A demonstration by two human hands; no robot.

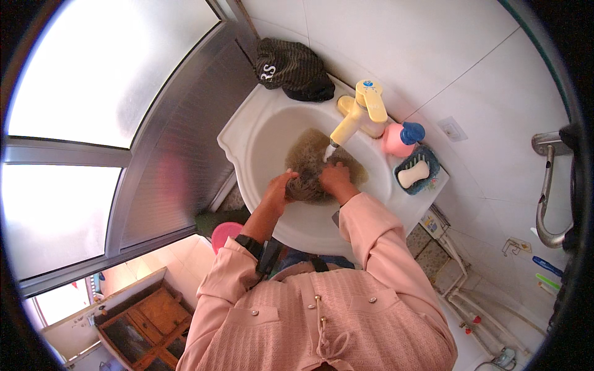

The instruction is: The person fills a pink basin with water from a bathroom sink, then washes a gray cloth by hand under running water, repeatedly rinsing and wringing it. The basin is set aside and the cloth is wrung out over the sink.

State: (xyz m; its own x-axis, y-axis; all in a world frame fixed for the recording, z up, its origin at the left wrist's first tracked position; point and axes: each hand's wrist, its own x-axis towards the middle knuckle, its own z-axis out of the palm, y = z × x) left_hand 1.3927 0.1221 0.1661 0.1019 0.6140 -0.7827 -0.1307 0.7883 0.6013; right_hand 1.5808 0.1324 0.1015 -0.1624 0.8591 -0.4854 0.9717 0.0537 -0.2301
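Note:
A dark wet cloth item (pixel 304 185) lies in murky brown water in a white washbasin (pixel 269 134); its exact kind is hard to tell. My left hand (pixel 278 186) grips its left edge, with the thumb on top. Curled fingers of my right hand (pixel 337 180) press into its right side, the tips partly hidden in the water. Just above that hand, a stream of water runs from a cream-yellow single-lever faucet (pixel 357 118).
A black striped fabric item with white lettering (pixel 294 69) rests on the basin's back left corner. To the right stand a pink pump bottle (pixel 398 140) and a soap dish (pixel 434 164) holding a white soap bar (pixel 414 174). A frosted-panel door (pixel 158 162) borders the left; a metal hook (pixel 545 199) projects at right.

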